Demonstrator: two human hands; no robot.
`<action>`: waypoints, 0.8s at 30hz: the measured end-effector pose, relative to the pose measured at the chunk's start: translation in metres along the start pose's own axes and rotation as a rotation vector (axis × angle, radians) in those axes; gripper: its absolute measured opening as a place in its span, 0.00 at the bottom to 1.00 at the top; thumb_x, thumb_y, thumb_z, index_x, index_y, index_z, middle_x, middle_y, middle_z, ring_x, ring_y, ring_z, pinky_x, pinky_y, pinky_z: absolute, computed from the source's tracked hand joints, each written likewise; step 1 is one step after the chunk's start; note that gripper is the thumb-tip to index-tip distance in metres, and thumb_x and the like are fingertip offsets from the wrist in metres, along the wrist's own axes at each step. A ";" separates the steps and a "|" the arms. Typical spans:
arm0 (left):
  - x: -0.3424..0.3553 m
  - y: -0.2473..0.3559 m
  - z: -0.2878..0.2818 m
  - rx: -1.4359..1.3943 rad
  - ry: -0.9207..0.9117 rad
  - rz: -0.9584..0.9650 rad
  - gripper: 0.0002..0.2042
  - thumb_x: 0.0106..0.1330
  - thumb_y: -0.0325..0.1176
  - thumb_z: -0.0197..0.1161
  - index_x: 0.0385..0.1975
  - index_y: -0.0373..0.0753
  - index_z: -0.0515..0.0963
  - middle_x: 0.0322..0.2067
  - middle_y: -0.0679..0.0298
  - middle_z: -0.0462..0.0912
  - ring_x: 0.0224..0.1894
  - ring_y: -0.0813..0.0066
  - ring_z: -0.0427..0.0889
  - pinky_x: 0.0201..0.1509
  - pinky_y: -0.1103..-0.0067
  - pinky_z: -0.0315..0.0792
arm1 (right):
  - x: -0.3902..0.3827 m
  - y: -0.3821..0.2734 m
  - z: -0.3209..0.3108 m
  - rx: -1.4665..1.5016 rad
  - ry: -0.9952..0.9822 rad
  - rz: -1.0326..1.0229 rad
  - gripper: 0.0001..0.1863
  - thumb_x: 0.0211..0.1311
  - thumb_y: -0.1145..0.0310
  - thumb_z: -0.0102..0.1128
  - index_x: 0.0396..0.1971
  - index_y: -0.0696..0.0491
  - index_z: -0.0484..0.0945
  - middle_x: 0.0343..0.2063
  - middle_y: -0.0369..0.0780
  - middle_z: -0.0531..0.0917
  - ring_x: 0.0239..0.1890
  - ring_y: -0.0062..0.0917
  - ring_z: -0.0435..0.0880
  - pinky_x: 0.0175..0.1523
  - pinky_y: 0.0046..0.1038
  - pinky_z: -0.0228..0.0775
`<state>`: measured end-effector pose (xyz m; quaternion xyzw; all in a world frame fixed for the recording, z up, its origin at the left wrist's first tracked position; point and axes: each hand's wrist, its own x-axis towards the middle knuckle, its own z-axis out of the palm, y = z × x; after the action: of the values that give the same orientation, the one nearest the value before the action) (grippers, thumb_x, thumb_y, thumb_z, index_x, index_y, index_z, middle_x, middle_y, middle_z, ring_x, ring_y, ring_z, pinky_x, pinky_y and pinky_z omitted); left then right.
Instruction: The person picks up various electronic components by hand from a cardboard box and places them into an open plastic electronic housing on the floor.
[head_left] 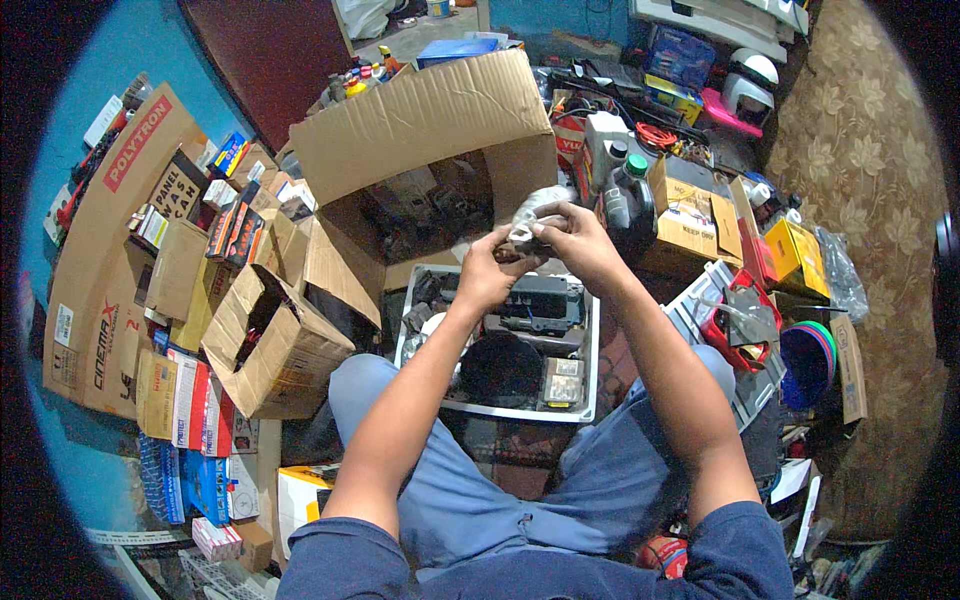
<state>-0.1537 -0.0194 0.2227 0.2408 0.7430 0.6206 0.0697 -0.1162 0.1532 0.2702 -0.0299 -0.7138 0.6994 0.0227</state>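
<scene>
Both my hands hold a crumpled-looking, whitish-grey item (538,204) above the far edge of a white plastic bin (593,370). I cannot make out its kind. My left hand (488,272) grips its lower left side with bent fingers. From the right, my right hand (574,238) closes on it, the thumb on top. Inside the bin lie a black device (542,306), a round black thing (500,366) and a small clear-topped case (563,383). Just beyond my hands, a large open cardboard box (430,125) contains dark parts that are hard to tell apart.
A smaller open carton (262,350) stands left of my knee, near stacked boxes (190,400). To the right are a black bottle with a green cap (630,200), another carton (690,215), a grey case (750,390) and a blue tub (805,358). A white helmet (748,88) sits farther back.
</scene>
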 end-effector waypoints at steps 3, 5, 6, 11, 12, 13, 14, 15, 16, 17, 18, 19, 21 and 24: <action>0.002 0.008 0.004 0.130 0.014 -0.059 0.17 0.57 0.30 0.77 0.46 0.33 0.85 0.35 0.60 0.90 0.39 0.78 0.86 0.45 0.77 0.78 | 0.008 0.005 -0.020 -0.224 -0.067 -0.102 0.13 0.65 0.70 0.66 0.45 0.63 0.84 0.34 0.44 0.88 0.37 0.25 0.87 0.44 0.27 0.79; 0.002 0.007 0.002 0.129 0.038 -0.048 0.11 0.61 0.28 0.74 0.41 0.32 0.86 0.33 0.61 0.90 0.39 0.80 0.85 0.45 0.77 0.77 | 0.004 -0.014 -0.019 -0.220 -0.022 0.000 0.15 0.62 0.65 0.70 0.43 0.60 0.86 0.34 0.43 0.89 0.37 0.24 0.87 0.46 0.30 0.79; 0.002 0.007 -0.001 0.110 0.030 -0.088 0.10 0.61 0.28 0.73 0.41 0.32 0.86 0.32 0.62 0.89 0.38 0.80 0.84 0.45 0.77 0.77 | 0.008 -0.008 -0.024 -0.323 0.049 -0.061 0.15 0.61 0.64 0.71 0.43 0.59 0.86 0.34 0.44 0.89 0.37 0.25 0.87 0.47 0.30 0.79; 0.005 0.007 -0.005 -0.308 0.010 -0.059 0.08 0.65 0.28 0.70 0.40 0.31 0.84 0.38 0.64 0.88 0.38 0.82 0.81 0.45 0.79 0.76 | 0.003 -0.004 -0.030 -0.389 0.026 -0.020 0.32 0.64 0.54 0.70 0.65 0.51 0.75 0.50 0.49 0.85 0.47 0.29 0.85 0.48 0.30 0.80; 0.005 0.001 -0.010 -0.281 -0.049 -0.030 0.10 0.64 0.29 0.69 0.41 0.31 0.83 0.38 0.63 0.87 0.39 0.81 0.81 0.46 0.79 0.76 | 0.002 -0.001 -0.029 -0.270 -0.053 0.097 0.32 0.64 0.54 0.70 0.66 0.51 0.74 0.50 0.48 0.85 0.47 0.29 0.85 0.48 0.32 0.80; 0.006 0.001 -0.010 -0.261 -0.025 -0.052 0.10 0.64 0.29 0.69 0.41 0.31 0.83 0.38 0.63 0.87 0.39 0.81 0.81 0.45 0.79 0.76 | 0.001 0.000 -0.029 -0.150 -0.127 0.210 0.33 0.65 0.55 0.69 0.67 0.50 0.73 0.49 0.47 0.84 0.46 0.29 0.84 0.48 0.33 0.80; 0.006 0.002 -0.009 -0.241 0.000 -0.074 0.10 0.63 0.29 0.69 0.40 0.31 0.83 0.37 0.64 0.87 0.39 0.81 0.81 0.45 0.78 0.76 | 0.002 0.000 -0.031 -0.125 -0.171 0.214 0.29 0.64 0.59 0.70 0.62 0.52 0.77 0.47 0.46 0.85 0.45 0.29 0.85 0.48 0.34 0.81; 0.006 0.002 -0.009 -0.221 0.025 -0.096 0.09 0.63 0.29 0.69 0.40 0.32 0.83 0.37 0.64 0.87 0.39 0.81 0.81 0.45 0.78 0.76 | 0.004 -0.001 -0.033 -0.101 -0.214 0.218 0.24 0.63 0.63 0.71 0.58 0.54 0.80 0.44 0.44 0.86 0.44 0.29 0.85 0.48 0.34 0.81; 0.006 -0.001 -0.012 -0.183 0.050 -0.110 0.08 0.63 0.29 0.67 0.38 0.32 0.82 0.34 0.65 0.86 0.38 0.81 0.81 0.45 0.79 0.75 | 0.002 -0.010 -0.029 -0.178 -0.168 0.177 0.21 0.62 0.67 0.71 0.54 0.55 0.83 0.42 0.44 0.87 0.43 0.29 0.86 0.48 0.33 0.80; 0.006 -0.006 -0.014 -0.133 0.082 -0.127 0.08 0.63 0.29 0.66 0.38 0.32 0.82 0.35 0.65 0.86 0.38 0.81 0.81 0.45 0.79 0.75 | 0.001 -0.018 -0.025 -0.254 -0.122 0.135 0.17 0.60 0.70 0.71 0.49 0.57 0.85 0.40 0.43 0.88 0.42 0.29 0.86 0.49 0.33 0.80; 0.007 -0.011 -0.016 -0.083 0.115 -0.144 0.08 0.63 0.29 0.66 0.39 0.32 0.82 0.35 0.64 0.85 0.38 0.80 0.80 0.45 0.79 0.75 | 0.004 -0.015 -0.023 -0.342 -0.053 -0.010 0.15 0.59 0.73 0.69 0.46 0.57 0.87 0.40 0.44 0.89 0.41 0.27 0.86 0.50 0.30 0.79; 0.009 -0.014 -0.015 -0.037 0.144 -0.157 0.08 0.63 0.29 0.65 0.39 0.32 0.81 0.35 0.64 0.85 0.38 0.80 0.80 0.45 0.79 0.75 | 0.006 -0.011 -0.024 -0.332 -0.024 -0.033 0.14 0.58 0.73 0.69 0.45 0.57 0.87 0.40 0.44 0.89 0.42 0.27 0.86 0.51 0.30 0.79; 0.008 -0.018 -0.015 -0.305 0.084 -0.162 0.16 0.64 0.28 0.62 0.52 0.35 0.76 0.47 0.60 0.82 0.47 0.75 0.79 0.51 0.76 0.76 | 0.012 -0.001 -0.026 -0.313 0.034 -0.079 0.13 0.57 0.74 0.69 0.43 0.57 0.88 0.40 0.45 0.89 0.42 0.27 0.86 0.52 0.29 0.78; 0.003 0.004 -0.009 -0.645 0.043 -0.180 0.24 0.65 0.29 0.63 0.62 0.40 0.70 0.57 0.57 0.76 0.56 0.70 0.77 0.55 0.73 0.76 | 0.018 0.018 -0.035 -0.455 0.099 -0.108 0.12 0.56 0.71 0.69 0.40 0.55 0.89 0.38 0.46 0.89 0.43 0.27 0.87 0.53 0.30 0.77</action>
<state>-0.1592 -0.0259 0.2296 0.1265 0.5280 0.8200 0.1813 -0.1316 0.1903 0.2527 -0.0303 -0.8517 0.5158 0.0876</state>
